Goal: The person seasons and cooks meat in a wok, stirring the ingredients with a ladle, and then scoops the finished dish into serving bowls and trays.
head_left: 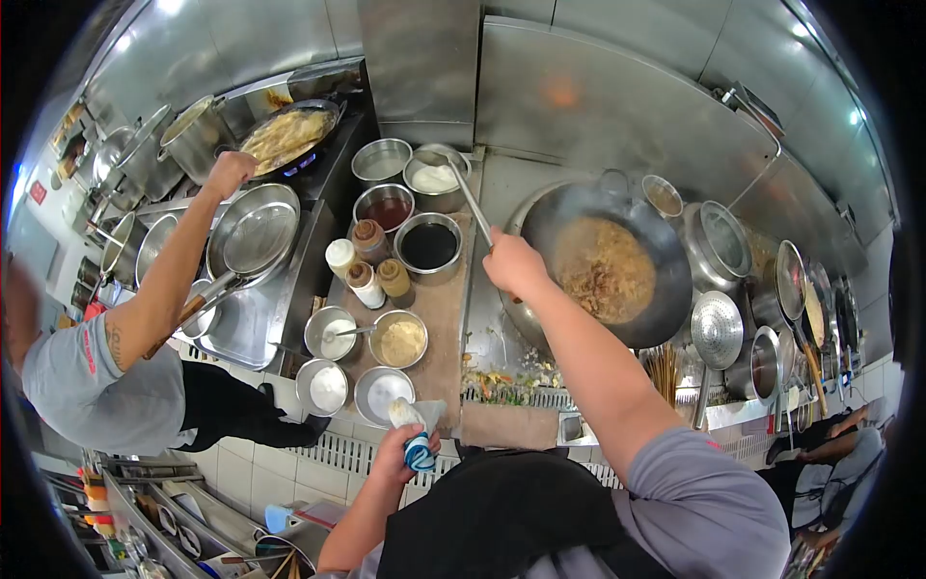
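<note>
While our right hand (516,265) is wrapped around the handle of a ladle (472,206), our left hand (397,455) is clamped on a blue-and-white bundle (419,451) that we cannot identify. Ahead and to the left of our right hand, the ladle's far end reaches a metal bowl with white contents (434,204); we cannot tell whether it touches them. Just to the right of that hand sits a dark wok (667,304), with brown food (606,275) inside it. To the left of that hand, on the worktop (447,328), we see a bowl of dark liquid (431,276), and farther left a cluster of bottles (368,265). Just ahead of our left hand are a bowl with a white filling (365,409) and, beyond it, a bowl of beige powder (398,362). Well to the left of both our hands, a co-worker's hand (231,172) is beside a pan of yellowish food (335,120).
</note>
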A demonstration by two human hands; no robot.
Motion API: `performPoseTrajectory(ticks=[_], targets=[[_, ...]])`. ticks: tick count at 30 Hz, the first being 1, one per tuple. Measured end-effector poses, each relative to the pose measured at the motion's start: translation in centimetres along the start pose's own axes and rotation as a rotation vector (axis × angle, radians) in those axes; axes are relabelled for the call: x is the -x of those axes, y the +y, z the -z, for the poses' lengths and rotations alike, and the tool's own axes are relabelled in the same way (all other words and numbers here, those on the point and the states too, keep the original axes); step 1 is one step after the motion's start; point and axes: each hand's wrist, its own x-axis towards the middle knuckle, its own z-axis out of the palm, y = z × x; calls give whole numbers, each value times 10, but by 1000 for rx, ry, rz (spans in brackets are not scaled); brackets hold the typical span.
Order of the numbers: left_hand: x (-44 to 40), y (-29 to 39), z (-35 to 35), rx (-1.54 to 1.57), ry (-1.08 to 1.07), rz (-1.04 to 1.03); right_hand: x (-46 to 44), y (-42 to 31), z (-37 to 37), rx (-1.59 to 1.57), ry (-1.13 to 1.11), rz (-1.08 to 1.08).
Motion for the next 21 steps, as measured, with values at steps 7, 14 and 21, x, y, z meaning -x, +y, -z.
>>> performPoseTrajectory(ticks=[7, 14, 21], targets=[[1, 1, 0, 25, 51, -2, -1, -7, 7, -74, -123, -77], [2, 1, -6, 25, -3, 4, 9, -15, 15, -167, -156, -118], [3, 0, -12, -29, 14, -18, 4, 0, 2, -103, -91, -10]])
